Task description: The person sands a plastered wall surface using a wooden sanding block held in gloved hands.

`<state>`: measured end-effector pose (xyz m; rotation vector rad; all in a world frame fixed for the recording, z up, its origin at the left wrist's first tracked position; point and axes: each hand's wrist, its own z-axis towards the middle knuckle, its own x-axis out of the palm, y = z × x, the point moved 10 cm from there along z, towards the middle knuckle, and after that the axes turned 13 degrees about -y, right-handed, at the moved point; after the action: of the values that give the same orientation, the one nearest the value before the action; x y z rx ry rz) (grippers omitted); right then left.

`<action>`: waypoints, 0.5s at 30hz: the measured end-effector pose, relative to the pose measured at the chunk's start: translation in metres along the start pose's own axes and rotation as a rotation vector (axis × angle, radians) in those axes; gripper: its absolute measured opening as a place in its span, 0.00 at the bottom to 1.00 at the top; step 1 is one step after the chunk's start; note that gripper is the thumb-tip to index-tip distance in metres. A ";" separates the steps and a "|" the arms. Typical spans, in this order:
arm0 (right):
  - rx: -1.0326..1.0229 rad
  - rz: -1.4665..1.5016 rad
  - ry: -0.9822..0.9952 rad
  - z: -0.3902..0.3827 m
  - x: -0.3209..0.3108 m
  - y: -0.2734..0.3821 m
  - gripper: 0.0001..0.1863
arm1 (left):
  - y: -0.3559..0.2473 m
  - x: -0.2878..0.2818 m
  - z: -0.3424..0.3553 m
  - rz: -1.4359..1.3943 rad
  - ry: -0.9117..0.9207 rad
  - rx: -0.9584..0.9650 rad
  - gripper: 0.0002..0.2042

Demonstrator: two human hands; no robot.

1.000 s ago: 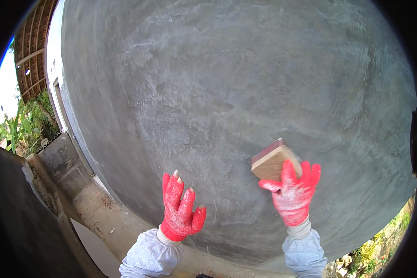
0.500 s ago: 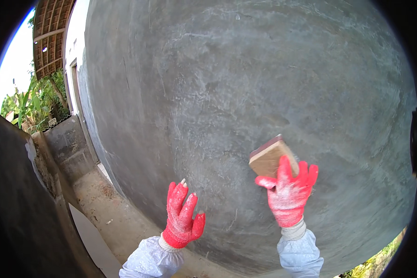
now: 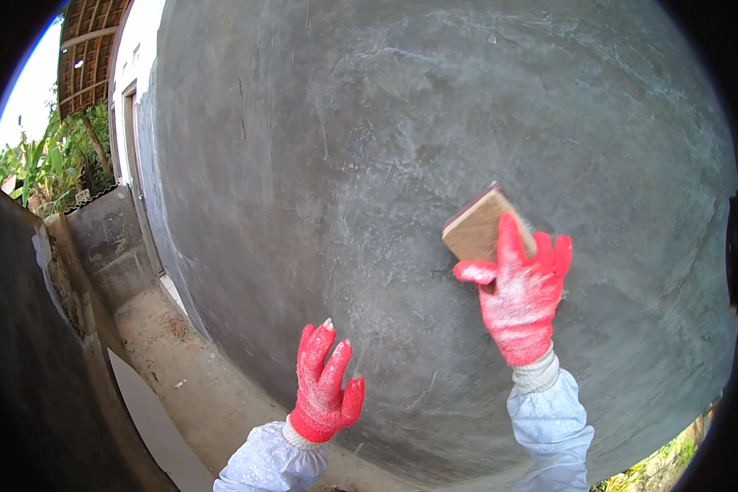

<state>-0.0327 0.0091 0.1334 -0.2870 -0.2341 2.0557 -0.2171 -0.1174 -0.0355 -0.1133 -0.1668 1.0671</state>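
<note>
A grey plastered wall (image 3: 271, 213) with pale scuffs fills most of the view. My right hand (image 3: 523, 299), in a red glove dusted white, grips a wooden sanding block (image 3: 477, 228) by its near side and holds it against the wall. A thin dark reddish layer shows along the block's edge. My left hand (image 3: 324, 389), in a matching red glove whose fingertips are worn through, has its fingers spread. It holds nothing and is close to the wall, lower and to the left of the block. Both forearms wear pale sleeves.
On the left runs a narrow concrete walkway (image 3: 168, 353) between the wall and a dark low wall (image 3: 41, 328). A pale flat sheet (image 3: 152, 418) leans there. Farther off are a doorway (image 3: 131, 123), a tiled roof overhang (image 3: 90, 49) and green plants (image 3: 57, 160).
My right hand has slid the sanding block upward along the wall. My left hand has stayed nearly in place, with its fingers still spread. The view has shifted slightly.
</note>
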 end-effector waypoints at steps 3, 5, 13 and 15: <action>0.104 -0.125 -0.139 0.073 -0.034 -0.030 0.39 | 0.012 -0.003 -0.010 0.013 -0.003 -0.059 0.29; 0.051 -0.193 -0.147 0.074 -0.023 -0.008 0.40 | 0.015 -0.008 -0.013 0.028 -0.007 -0.057 0.29; -0.230 0.320 0.287 -0.046 0.090 0.101 0.39 | 0.024 -0.026 -0.011 0.000 -0.015 -0.060 0.31; -0.238 0.094 -0.016 0.055 0.044 0.068 0.41 | 0.035 -0.036 -0.017 0.046 -0.015 -0.095 0.31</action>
<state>-0.1267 0.0126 0.1620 -0.4341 -0.4849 2.1254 -0.2604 -0.1324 -0.0610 -0.1950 -0.2296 1.1060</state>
